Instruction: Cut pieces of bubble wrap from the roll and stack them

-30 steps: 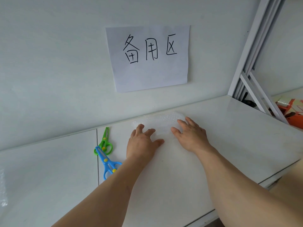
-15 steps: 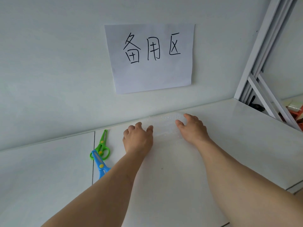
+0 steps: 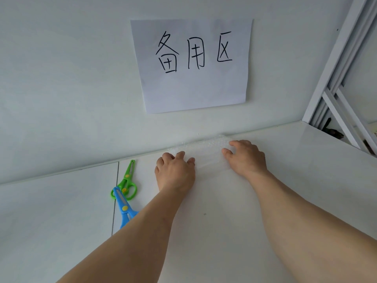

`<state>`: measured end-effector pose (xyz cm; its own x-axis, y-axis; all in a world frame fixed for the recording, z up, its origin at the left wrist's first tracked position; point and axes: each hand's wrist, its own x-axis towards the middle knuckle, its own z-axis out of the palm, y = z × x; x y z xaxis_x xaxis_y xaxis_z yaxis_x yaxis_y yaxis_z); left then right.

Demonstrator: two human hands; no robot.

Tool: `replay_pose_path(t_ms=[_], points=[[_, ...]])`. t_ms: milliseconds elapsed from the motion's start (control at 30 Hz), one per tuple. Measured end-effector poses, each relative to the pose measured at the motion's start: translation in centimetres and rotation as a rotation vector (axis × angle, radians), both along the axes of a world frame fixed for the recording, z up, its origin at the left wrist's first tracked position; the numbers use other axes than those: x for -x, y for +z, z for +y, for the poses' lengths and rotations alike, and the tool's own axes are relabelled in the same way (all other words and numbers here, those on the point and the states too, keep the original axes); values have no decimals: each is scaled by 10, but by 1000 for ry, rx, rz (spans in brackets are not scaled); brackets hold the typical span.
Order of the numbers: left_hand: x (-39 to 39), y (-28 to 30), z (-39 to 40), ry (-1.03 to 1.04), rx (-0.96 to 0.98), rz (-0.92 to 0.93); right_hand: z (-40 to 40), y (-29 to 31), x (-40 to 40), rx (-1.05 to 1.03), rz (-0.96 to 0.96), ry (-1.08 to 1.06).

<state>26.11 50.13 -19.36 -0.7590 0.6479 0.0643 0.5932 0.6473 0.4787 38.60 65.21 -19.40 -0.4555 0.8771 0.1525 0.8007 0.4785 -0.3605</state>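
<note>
Hands (image 3: 210, 166) pushed bubbly wrap (image 3: 206, 152) wallward.

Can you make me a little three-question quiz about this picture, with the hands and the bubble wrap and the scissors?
1. True or false: one of the hands is holding scissors.
2. Which scissors lie nearer the wall? A) green B) blue
3. Fill in: both hands are on the ____.

Key
1. False. The left hand and right hand both rest on the bubble wrap.
2. A. The green scissors lie nearer the wall than the blue scissors, and the two overlap on the table.
3. Bubble wrap, which lies against the wall under the paper sign.
</note>
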Motion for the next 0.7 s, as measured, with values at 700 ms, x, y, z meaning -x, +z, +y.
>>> replay_pose_path(t_ms=[700], points=[[-8, -3, 7, -55, 121, 111, -12, 4, 14, 106, -200, 120]])
